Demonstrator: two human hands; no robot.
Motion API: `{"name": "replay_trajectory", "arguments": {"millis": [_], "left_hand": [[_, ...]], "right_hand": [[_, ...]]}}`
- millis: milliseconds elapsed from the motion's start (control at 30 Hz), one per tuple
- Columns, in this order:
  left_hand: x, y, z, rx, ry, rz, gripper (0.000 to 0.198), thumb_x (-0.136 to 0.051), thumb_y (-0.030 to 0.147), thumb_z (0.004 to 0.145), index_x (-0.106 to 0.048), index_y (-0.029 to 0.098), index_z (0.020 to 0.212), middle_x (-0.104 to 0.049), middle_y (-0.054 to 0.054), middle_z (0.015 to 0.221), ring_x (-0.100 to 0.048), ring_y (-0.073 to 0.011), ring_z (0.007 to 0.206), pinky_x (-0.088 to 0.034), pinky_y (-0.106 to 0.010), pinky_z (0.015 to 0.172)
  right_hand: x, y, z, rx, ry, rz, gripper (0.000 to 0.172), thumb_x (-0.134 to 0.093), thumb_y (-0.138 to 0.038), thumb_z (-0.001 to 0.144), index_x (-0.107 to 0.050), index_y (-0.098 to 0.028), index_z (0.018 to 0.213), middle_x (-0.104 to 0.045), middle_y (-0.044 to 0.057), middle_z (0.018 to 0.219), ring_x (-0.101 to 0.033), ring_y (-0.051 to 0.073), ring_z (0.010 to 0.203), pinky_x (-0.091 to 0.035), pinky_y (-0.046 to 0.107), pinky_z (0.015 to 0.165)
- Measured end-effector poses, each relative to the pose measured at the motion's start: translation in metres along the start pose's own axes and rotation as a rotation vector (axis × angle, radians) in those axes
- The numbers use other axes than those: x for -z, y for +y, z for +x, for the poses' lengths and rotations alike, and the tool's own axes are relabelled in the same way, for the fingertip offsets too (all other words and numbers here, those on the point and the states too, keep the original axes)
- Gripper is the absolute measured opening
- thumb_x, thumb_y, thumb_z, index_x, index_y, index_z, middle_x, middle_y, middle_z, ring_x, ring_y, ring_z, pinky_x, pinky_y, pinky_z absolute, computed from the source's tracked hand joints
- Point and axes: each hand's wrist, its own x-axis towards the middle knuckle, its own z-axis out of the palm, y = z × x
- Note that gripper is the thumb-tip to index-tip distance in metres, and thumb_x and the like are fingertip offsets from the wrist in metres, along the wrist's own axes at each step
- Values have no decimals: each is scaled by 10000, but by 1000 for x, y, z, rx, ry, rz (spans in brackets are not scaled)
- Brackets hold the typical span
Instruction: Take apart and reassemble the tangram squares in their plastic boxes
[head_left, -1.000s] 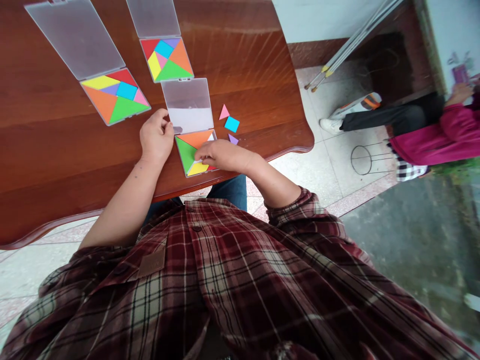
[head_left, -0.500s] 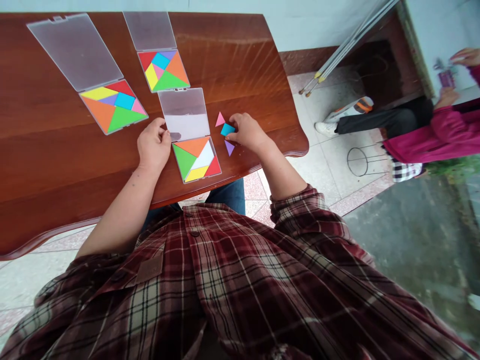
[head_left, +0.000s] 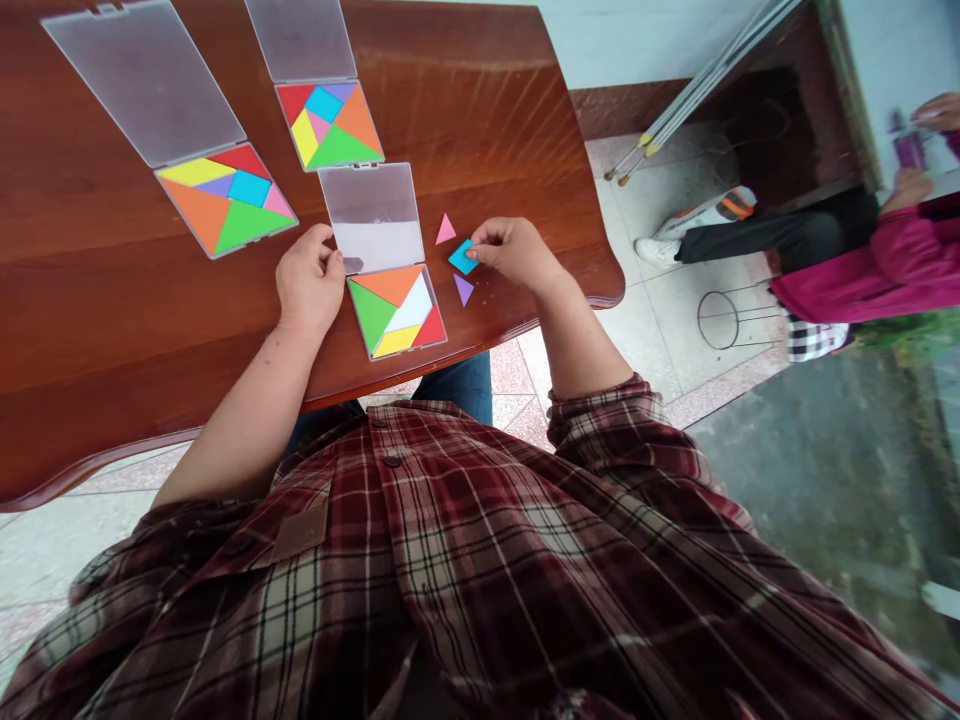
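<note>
**Pinching small blue square tile (head_left: 461, 258) with right hand (head_left: 517, 250)**

Closing thumb and forefinger narrowly on the tile's right corner, other fingers curling behind. Lying on the dark reddish wooden table (head_left: 487, 120), just right of the small open clear plastic puzzle tray (head_left: 415, 303), between the pink triangle piece (head_left: 445, 229) and the purple triangle piece (head_left: 463, 289). Not telling whether lifting or only tipping.

Noting the change: 1.0 s ago pressing inside the tray near the yellow piece, 0.5 s ago arriving at the tile, now gripping it. Reading this as seating work in the tray pausing and pickup from the 3 loose pieces being under way. Showing 4 pieces seated and a white gap bare.

Resting left hand (head_left: 307, 280) at the tray's left hinge corner, fingers curling loosely, thumb touching the clear lid (head_left: 371, 215). Not telling whether pinching or bracing.

Sitting farther back: larger open case (head_left: 142, 90) and smaller open case (head_left: 300, 40), both filled.
</note>
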Motion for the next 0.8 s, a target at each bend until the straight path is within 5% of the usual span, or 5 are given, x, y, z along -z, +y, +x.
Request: {"name": "replay_trajectory", "arguments": {"millis": [367, 800], "left_hand": [[0, 3, 1, 26, 1, -10, 149, -592, 304, 846, -618, 255, 984, -627, 0, 769, -646, -198, 909, -482, -364, 947], [4, 13, -1, 0, 25, 96, 141, -572, 196, 821, -631, 234, 944, -603, 22, 701, -619, -162, 754, -512, -324, 810]], "right_hand": [[-34, -40, -3, 121, -417, 63, 113, -602, -211, 812, -618, -160, 912, -616, 0, 747, -532, 105, 668, -409, 264, 645], [-35, -62, -17, 142, -279, -420, 219, -562, -200, 808, -684, -165, 987, -661, 67, 898, -569, 194, 847, -392, 322, 740]]}}
